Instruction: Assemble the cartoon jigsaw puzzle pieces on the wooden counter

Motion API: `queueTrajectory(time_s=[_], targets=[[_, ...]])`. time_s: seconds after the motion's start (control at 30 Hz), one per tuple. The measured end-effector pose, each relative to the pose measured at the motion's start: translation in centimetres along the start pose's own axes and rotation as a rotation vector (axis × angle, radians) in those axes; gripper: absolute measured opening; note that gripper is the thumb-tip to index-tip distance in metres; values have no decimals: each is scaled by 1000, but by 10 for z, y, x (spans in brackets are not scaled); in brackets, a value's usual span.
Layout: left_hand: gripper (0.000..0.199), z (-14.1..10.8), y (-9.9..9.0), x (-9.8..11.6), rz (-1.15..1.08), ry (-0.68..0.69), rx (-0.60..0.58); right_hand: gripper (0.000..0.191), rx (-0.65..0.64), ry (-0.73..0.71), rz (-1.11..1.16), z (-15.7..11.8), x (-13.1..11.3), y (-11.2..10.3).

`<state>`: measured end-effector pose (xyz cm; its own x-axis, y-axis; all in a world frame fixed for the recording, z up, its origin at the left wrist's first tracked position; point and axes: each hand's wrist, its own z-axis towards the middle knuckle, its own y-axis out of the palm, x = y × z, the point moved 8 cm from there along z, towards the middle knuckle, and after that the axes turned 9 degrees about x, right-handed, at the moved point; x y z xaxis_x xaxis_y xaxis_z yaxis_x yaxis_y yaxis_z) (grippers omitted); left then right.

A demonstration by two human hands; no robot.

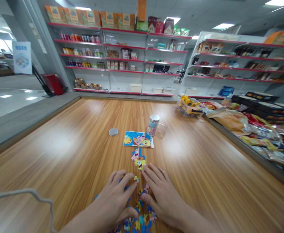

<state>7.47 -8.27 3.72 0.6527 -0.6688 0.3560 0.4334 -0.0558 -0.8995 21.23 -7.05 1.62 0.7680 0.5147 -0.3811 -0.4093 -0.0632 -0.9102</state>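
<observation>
Our left hand is loosely spread, its index fingertip at a small yellow piece; whether it grips that, we can't tell. Our right hand is open too, fingertips at the edge of the joined pieces, thumb over the loose pieces. We seem to be at lining up the small piece; moving it calls for a light push, keeping the joined ones flat. Beyond lie the sheet, the can at its far right corner and the lid to the left. The table gives us sideways room, but the cable sits near our left forearm.
</observation>
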Motion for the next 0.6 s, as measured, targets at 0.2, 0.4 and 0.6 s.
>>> queueTrajectory(time_s=[0.2, 0.4, 0.6], targets=[[67, 1, 3, 0, 2, 9, -3, 54, -19, -6, 9, 0, -7, -4], [60, 0, 3, -5, 37, -18, 38, 50, 32, -26, 31, 2, -5, -6], [56, 0, 5, -10, 45, -28, 83, 46, 54, -50, 30, 3, -6, -9]])
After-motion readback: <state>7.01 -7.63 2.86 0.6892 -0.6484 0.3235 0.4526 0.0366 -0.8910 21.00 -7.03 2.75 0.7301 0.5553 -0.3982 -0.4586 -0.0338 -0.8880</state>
